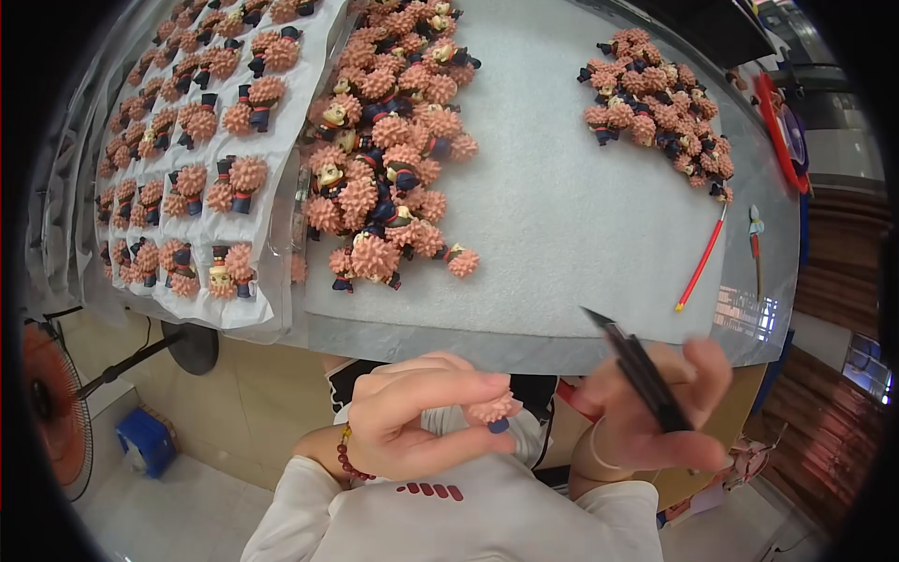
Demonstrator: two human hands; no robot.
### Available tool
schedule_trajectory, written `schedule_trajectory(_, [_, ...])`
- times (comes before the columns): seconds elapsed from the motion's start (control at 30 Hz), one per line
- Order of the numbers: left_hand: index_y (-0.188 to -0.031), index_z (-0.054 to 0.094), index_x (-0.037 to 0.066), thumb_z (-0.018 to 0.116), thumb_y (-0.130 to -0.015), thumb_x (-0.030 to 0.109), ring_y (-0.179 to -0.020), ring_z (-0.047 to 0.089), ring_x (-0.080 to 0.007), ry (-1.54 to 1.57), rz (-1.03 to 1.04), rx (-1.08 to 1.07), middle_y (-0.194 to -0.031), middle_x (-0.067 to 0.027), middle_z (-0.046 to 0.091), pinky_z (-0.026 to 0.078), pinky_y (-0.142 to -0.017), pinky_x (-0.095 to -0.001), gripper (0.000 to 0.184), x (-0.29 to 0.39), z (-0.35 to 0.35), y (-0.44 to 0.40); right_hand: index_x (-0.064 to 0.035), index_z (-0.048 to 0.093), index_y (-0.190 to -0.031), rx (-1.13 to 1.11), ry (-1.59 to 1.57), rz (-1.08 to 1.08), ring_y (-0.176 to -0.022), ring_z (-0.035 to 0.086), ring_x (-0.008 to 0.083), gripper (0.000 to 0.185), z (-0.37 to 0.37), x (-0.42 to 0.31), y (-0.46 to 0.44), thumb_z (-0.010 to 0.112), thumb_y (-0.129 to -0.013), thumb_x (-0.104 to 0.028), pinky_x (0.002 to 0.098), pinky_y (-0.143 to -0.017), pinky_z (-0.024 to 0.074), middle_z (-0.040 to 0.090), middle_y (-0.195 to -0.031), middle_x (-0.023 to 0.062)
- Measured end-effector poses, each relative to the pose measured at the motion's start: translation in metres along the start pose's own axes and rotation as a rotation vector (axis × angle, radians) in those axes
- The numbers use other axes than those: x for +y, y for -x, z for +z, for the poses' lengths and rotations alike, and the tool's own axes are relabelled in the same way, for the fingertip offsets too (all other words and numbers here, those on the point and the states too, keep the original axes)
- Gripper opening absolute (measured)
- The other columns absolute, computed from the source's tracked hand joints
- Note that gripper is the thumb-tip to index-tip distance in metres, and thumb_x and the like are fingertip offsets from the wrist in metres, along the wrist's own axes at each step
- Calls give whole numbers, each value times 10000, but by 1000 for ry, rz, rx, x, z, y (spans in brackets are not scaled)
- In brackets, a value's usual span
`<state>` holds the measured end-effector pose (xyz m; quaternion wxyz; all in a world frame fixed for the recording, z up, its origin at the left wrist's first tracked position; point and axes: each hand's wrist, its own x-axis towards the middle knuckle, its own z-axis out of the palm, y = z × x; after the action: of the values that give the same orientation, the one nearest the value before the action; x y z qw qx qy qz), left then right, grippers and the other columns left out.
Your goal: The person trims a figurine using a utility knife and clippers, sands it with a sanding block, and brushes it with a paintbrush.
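Note:
My left hand (403, 412) pinches a small figurine (491, 409) between thumb and fingertips, in front of my chest. Its pink spiky ball and a dark blue end show; the rest is hidden by the fingers. In my right hand (660, 412), slightly blurred, a black craft knife (644, 375) is held with its pointed blade tilted up and to the left. The blade is apart from the figurine. Beyond my hands, a big heap of like figurines (384, 159) with pink spiky balls and dark blue clothes lies on the white mat (534, 187).
Trays (253, 201) of figurines in rows stand at the left. A smaller figurine pile (655, 103) lies far right. A red-handled brush (702, 258) and another thin tool (756, 244) rest at the table's right. A fan (56, 403) and blue bin (147, 440) stand lower left.

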<state>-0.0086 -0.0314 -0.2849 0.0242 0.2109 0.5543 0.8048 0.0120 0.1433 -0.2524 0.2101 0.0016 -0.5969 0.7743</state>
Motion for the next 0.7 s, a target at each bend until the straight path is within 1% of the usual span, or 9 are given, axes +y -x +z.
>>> schedule_trajectory(0.07, [-1075,567,-84,771,-628,-38,-708,653,-180,-14,0,-7,-826,-131,672,500,-645,-269,493,1,0,0,-52,425,-947,-173,221,-130,-541,560,176,413,4,4,-6,537,-875,-443,348,-564,493,558,-646,117])
schedule_trajectory(0.17, [-1075,567,-85,771,-630,-33,-720,654,-180,-32,6,-32,-834,-129,672,499,-654,-272,492,2,-2,-1,37,495,-998,-354,67,-317,-628,605,257,428,-14,14,-11,747,-726,-176,428,-647,524,587,-676,147])
schedule_trajectory(0.2, [-1074,568,-86,771,-631,-32,-724,654,-180,-37,11,-42,-835,-128,672,499,-657,-273,491,2,-3,-1,44,501,-964,-227,-59,-272,-639,606,261,391,-7,12,0,746,-706,-119,431,-652,526,585,-674,146])
schedule_trajectory(0.3, [-1075,568,-88,769,-636,-31,-732,655,-179,-39,-2,-39,-834,-122,672,498,-661,-273,485,3,-3,-1,40,515,-803,-93,-130,-152,-647,599,255,230,11,8,10,679,-645,65,437,-669,540,570,-650,115])
schedule_trajectory(0.37, [-1073,571,-89,770,-639,-25,-724,655,-178,-46,-8,-36,-822,-118,670,498,-654,-275,482,3,-2,-2,30,513,-819,-256,23,-108,-626,593,253,219,8,3,3,645,-653,83,438,-668,545,563,-639,101])
schedule_trajectory(0.4, [-1072,572,-90,771,-640,-21,-720,654,-178,-49,-11,-35,-816,-116,670,498,-650,-275,481,3,-2,-2,8,513,-862,-422,117,-86,-615,588,251,276,6,-3,-5,628,-631,108,451,-698,551,563,-654,93])
schedule_trajectory(0.5, [-1063,579,-92,778,-638,-9,-692,652,-178,-52,-43,-62,-799,-113,667,498,-633,-277,476,4,-3,-1,-11,525,-870,-443,74,-90,-614,583,237,325,6,2,1,661,-601,110,443,-706,556,565,-684,93])
schedule_trajectory(0.6, [-1045,590,-93,788,-630,9,-664,649,-176,-101,-5,-71,-777,-106,666,498,-619,-276,471,3,-4,-4,-20,524,-871,-449,62,-124,-598,569,214,348,4,6,4,671,-587,117,432,-699,564,561,-701,90])
schedule_trajectory(0.7, [-1036,595,-91,792,-625,18,-655,648,-173,-108,-2,-66,-762,-100,667,500,-619,-275,469,3,-3,-4,-6,519,-862,-442,117,-172,-582,556,205,325,7,7,4,670,-598,110,429,-680,569,552,-696,95])
